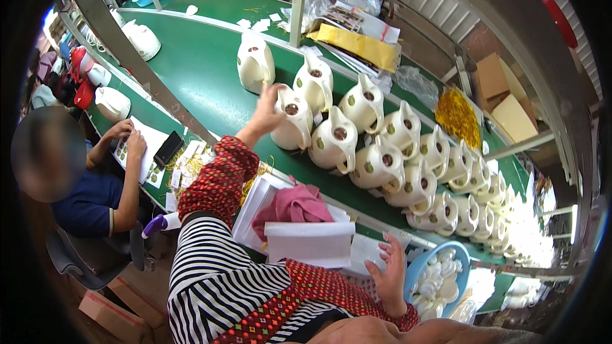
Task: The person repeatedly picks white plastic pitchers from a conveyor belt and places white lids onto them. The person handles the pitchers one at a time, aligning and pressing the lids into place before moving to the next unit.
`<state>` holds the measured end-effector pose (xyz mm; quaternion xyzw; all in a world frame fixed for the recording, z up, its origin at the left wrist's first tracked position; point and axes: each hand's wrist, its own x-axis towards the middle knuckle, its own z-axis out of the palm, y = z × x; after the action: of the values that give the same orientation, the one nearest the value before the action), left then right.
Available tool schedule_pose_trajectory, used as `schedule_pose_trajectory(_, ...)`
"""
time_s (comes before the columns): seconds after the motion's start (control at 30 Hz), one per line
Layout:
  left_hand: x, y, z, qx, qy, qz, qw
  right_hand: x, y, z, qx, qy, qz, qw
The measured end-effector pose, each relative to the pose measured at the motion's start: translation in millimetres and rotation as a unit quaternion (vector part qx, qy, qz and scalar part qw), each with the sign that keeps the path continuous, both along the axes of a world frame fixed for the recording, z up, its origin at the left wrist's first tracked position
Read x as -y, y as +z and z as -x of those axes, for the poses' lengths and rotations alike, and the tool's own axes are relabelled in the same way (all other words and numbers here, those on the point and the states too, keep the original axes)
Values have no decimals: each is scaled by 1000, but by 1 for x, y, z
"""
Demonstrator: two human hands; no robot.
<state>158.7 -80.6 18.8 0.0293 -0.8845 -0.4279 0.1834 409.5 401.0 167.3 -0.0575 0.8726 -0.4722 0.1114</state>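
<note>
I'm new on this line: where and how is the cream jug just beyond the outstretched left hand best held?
Probably by its handle, from the near side: the jug stands upright with that loop turned toward the person, close to the left hand.

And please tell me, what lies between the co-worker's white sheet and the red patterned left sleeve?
In the head view, a black phone-like device and a pile of white tags with gold strings lie there.

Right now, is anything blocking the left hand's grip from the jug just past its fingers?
Nothing visible does. The left hand's grip is at that jug, maybe touching its handle. Another jug stands close beside the hand, but not between them.
</note>
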Motion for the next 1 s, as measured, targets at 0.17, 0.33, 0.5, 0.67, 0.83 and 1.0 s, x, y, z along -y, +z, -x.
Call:
schedule_pose_trajectory(0.17,103,16,61,66,303,230,922,11,-12,11,60,-61,152,985)
schedule_pose_trajectory(0.33,102,27,124,280,279,192,898,15,2,12,66,-114,87,987)
schedule_pose_trajectory(0.5,153,-19,106,88,199,163,962,18,4,10,103,-129,147,975)
schedule_pose_trajectory(0.67,127,-35,59,-98,273,162,943,13,-2,0,77,-66,131,986)
schedule_pose_trajectory(0.83,93,65,-6,-238,318,100,912,18,20,-3,10,-25,139,990)
schedule_pose_trajectory(1.0,37,186,-78,-264,173,67,947,12,59,-4,-64,0,163,985)
